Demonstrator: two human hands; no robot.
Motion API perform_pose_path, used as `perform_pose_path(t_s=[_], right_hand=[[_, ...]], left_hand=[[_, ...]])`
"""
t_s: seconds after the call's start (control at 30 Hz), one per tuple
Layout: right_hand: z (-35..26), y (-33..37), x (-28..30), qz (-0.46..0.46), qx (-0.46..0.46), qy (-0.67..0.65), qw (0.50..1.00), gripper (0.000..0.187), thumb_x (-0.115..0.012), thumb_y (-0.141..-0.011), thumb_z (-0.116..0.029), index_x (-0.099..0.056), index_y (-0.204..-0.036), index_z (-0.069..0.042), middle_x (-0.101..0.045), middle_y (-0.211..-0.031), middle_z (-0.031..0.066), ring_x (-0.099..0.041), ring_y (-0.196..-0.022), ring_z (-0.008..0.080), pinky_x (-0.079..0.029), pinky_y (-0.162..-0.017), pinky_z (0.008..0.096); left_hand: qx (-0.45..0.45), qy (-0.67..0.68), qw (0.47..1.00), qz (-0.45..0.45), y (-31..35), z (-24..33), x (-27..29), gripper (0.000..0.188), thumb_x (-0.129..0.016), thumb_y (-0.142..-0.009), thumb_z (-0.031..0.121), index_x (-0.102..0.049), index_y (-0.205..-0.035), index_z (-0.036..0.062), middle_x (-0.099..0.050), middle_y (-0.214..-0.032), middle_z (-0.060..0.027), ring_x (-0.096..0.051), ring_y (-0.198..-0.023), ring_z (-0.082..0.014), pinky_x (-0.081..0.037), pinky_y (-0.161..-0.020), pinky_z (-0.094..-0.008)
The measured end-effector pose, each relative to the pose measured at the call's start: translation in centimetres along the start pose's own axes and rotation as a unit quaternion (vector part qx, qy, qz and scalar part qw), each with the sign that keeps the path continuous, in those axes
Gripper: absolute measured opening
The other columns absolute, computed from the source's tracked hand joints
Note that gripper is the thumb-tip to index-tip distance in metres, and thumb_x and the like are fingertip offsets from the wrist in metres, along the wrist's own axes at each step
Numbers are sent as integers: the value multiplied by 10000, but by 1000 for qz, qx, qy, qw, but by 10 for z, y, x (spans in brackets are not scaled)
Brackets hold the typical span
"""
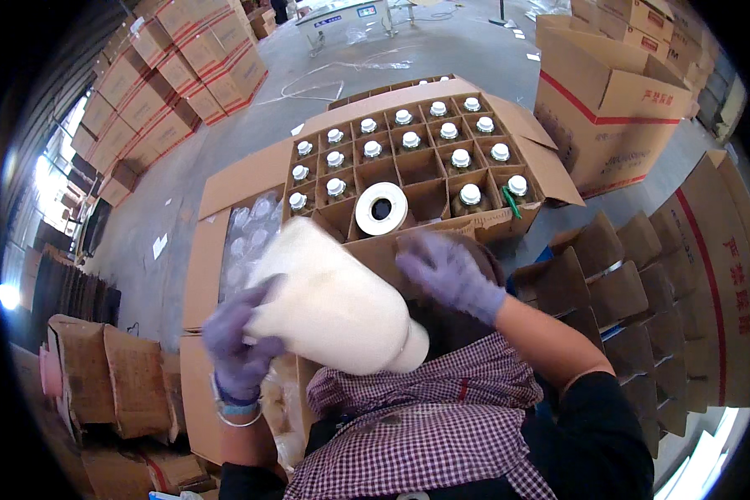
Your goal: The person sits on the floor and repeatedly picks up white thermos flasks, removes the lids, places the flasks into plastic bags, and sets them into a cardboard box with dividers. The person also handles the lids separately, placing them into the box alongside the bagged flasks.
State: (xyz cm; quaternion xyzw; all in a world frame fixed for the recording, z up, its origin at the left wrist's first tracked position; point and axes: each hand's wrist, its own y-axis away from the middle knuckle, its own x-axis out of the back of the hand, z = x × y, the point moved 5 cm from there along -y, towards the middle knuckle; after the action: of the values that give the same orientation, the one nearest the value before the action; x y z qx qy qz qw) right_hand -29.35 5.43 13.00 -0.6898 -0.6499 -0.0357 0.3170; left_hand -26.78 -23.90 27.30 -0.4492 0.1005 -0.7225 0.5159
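Note:
My left hand (240,337), in a purple-grey glove, is closed around the side of a large white vessel (333,300) shaped like a bottle. The vessel lies tilted in front of me, its wide end up to the left and its narrow neck toward my apron. Beyond it, a white round piece with a dark hole (382,208) sits at the front compartments of a divided carton (442,223). My right hand (450,271), gloved alike, hovers near the carton's front edge with its fingers apart and nothing visible in them. White-capped bottles (411,140) stand in many compartments.
A green strip (511,202) hangs by the front right bottle. Clear plastic pieces (250,229) lie in a box at left. Cardboard dividers (617,292) and a flattened carton (721,283) stand at right. An open carton (604,108) and stacked boxes (179,67) stand farther off.

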Motion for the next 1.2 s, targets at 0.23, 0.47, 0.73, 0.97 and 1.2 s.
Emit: perform_pose_path(t_s=[0.23, 0.47, 0.73, 0.97, 1.2], right_hand=[[107, -123, -41, -201, 115, 467, 853, 521, -772, -768, -190, -660, -1271, -267, -355, -1576, 129, -290, -1481, 375, -277, -1178, 554], [93, -165, -21, -222, -33, -34, 974, 414, -705, -905, -294, -658, -1277, -120, -672, -1242, 107, -634, -1159, 254, -498, -982, 395], [-44, -133, 21, -19, 66, -157, 985, 713, -734, -883, -426, -489, -1429, -39, -522, -1343, 175, -605, -1150, 272, -503, -983, 392], [-108, -104, 20, 12, 286, 122, 950, 815, -908, -667, -325, -508, -1331, -75, -604, -1155, 190, -655, -971, 347, -545, -867, 415], [-85, -85, 4, -10, 135, -191, 972, 578, -809, -786, -411, -549, -1162, -56, -630, -1068, 165, -672, -949, 331, -548, -807, 358]], left_hand=[[15, -125, 923, -363, -37, -12, -156, 396, -766, -825, 402, -700, -1030, 69, -714, -1130, -109, -696, -955, -315, -561, -816, -385], [172, 66, 982, 33, -37, -120, -104, 751, -806, -807, 454, -508, -1358, 40, -624, -1238, -121, -658, -1102, -308, -549, -914, -420], [294, 502, 810, -80, -62, -111, -107, 781, -607, -964, 526, -317, -1509, 46, -525, -1394, -160, -543, -1306, -295, -569, -994, -488], [209, 367, 906, 34, -58, -60, -97, 869, -666, -910, 578, -381, -1464, -27, -517, -1412, -172, -584, -1258, -288, -538, -997, -401], [-65, -27, 997, 44, -71, -27, -87, 906, -809, -810, 473, -391, -1453, -9, -501, -1432, -241, -489, -1354, -352, -404, -1131, -460]])
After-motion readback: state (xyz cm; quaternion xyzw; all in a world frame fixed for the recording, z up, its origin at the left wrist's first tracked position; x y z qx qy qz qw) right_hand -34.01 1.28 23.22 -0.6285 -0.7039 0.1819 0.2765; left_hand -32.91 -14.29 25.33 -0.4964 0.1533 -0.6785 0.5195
